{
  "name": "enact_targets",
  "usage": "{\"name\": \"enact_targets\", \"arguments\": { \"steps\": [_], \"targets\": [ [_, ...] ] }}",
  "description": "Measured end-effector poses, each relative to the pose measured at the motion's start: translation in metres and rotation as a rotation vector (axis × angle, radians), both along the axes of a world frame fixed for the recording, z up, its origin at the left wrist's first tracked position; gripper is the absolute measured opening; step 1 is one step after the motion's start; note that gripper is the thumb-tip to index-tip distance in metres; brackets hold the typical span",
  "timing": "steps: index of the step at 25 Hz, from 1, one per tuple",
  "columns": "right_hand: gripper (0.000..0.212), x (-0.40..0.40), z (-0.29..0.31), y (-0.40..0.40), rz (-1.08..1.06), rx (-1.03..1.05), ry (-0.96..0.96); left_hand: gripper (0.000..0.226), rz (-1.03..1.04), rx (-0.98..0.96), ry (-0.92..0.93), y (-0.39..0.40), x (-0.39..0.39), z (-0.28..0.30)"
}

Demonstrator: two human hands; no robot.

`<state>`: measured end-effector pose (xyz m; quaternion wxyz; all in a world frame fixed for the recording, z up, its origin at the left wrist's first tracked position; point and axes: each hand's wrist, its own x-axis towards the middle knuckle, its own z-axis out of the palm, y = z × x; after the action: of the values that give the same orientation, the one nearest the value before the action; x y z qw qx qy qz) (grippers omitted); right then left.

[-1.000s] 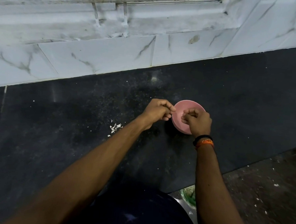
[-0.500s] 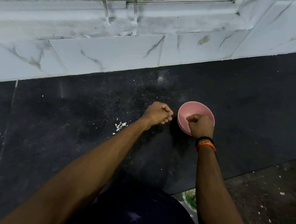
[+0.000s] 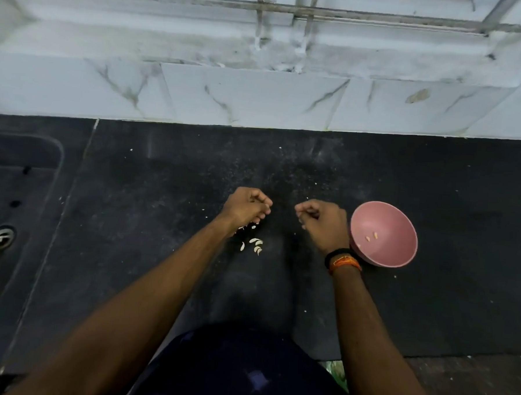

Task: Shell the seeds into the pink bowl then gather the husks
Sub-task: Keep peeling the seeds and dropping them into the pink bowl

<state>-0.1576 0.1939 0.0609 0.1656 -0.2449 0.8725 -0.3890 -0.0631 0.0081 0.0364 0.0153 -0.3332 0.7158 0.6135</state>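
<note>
Both hands are over the middle of the black table (image 3: 428, 312). The left hand (image 3: 246, 207) is curled almost shut, its grip narrow, just above a small pile of white husks (image 3: 255, 245). I cannot tell if it holds anything. The right hand (image 3: 322, 223) is curled too, thumb pressed to fingers; what it pinches is too small to see. The pink bowl (image 3: 384, 234) sits touching the right wrist, with two small seeds (image 3: 371, 236) inside.

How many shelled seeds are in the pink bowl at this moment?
2. Both seeds lie side by side on the inner wall of the pink bowl, left of its centre. The right hand covers the bowl's left rim, possibly hiding more.
</note>
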Motion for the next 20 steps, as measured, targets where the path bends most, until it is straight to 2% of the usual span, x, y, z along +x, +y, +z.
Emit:
{"name": "enact_targets", "arguments": {
  "steps": [4, 8, 13, 16, 20],
  "targets": [
    [0.019, 0.025, -0.015, -0.033, 0.229, 0.12, -0.041, 0.012, 0.079, -0.002, -0.014, -0.013, 0.029, -0.009],
    [0.016, 0.046, -0.02, -0.052, 0.407, 0.222, 0.0, 0.012, 0.164, 0.028, -0.017, -0.015, 0.049, -0.016],
    [0.024, 0.061, -0.029, -0.064, 0.589, 0.338, 0.024, 0.014, 0.292, 0.078, 0.005, -0.007, 0.06, -0.022],
    [0.024, 0.064, -0.033, -0.068, 0.627, 0.392, 0.049, 0.012, 0.313, 0.099, 0.007, -0.008, 0.064, -0.026],
    [0.013, 0.063, -0.039, -0.067, 0.669, 0.412, 0.134, 0.011, 0.358, 0.134, 0.022, -0.01, 0.066, -0.026]
  ]
}}
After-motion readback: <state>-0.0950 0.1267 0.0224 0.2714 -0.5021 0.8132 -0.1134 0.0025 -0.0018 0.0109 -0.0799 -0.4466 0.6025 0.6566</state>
